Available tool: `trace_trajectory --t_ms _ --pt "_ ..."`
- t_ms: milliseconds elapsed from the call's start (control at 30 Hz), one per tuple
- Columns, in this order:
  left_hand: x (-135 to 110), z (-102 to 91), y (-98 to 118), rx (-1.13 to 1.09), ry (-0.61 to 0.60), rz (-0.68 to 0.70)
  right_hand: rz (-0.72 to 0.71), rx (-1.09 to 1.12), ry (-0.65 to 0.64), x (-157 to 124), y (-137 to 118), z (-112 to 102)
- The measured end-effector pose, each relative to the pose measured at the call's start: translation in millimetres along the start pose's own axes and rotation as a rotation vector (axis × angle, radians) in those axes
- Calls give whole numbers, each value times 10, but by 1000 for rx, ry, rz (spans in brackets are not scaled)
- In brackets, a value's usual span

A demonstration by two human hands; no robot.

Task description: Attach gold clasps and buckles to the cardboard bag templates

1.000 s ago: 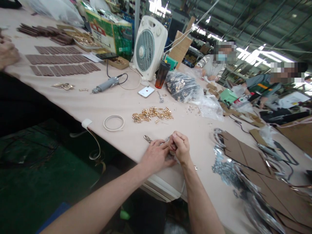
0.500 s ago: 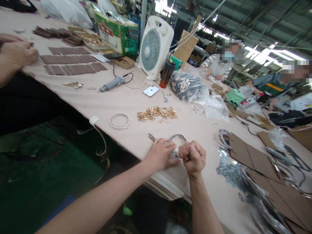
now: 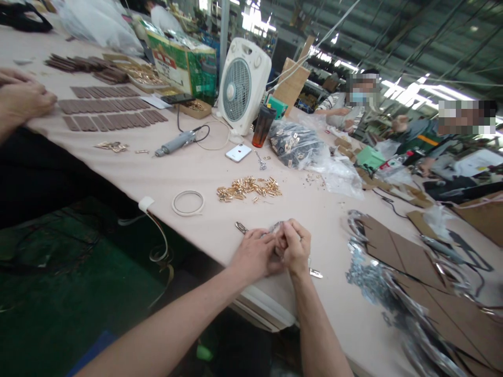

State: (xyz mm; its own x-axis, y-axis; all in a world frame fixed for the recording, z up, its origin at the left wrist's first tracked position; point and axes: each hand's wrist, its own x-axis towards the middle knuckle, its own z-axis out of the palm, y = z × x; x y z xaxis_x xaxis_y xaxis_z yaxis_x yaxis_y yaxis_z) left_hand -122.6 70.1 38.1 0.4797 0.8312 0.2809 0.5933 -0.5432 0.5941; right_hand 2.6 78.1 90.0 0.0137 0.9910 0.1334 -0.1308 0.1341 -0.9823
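Observation:
A plastic-wrapped curved handle (image 3: 276, 226) with metal ends lies at the table's front edge, mostly covered by my hands. One metal end (image 3: 241, 227) sticks out left of my left hand (image 3: 254, 255), whose fingers bend over the handle. My right hand (image 3: 295, 245) is closed in a fist against the left fingertips, gripping the handle; what is inside the fist is hidden. A second metal end (image 3: 316, 273) shows on the table just right of my right wrist. Beyond the hands lies a pile of small gold-coloured metal fittings (image 3: 249, 188).
A tape roll (image 3: 187, 203) lies to the left, near a grey electric screwdriver (image 3: 175, 143). Behind stand a fan (image 3: 244, 86), a tumbler (image 3: 263, 125) and a phone (image 3: 238, 152). Brown panels (image 3: 401, 251) with wrapped handles lie right. A co-worker's hands (image 3: 25, 97) are far left.
My right hand has shifted left and closed in against my left hand. The handle's loop is now mostly covered, and a metal end has come into sight by my right wrist.

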Motion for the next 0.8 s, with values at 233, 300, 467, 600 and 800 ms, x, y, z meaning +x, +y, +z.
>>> trace_trajectory --t_ms 233,300,467,600,800 --pt "4 -21 6 -22 10 -20 -196 116 54 -10 -96 48" --pt "6 -24 9 -31 3 -32 -149 42 65 -23 6 56" --pt "-4 -13 0 -36 13 -31 -153 29 59 -42 -7 32" --pt "-8 -17 -3 -54 13 -21 -194 71 97 -27 -29 40" --pt "-1 -9 -36 -139 63 -28 -99 16 81 17 182 21"
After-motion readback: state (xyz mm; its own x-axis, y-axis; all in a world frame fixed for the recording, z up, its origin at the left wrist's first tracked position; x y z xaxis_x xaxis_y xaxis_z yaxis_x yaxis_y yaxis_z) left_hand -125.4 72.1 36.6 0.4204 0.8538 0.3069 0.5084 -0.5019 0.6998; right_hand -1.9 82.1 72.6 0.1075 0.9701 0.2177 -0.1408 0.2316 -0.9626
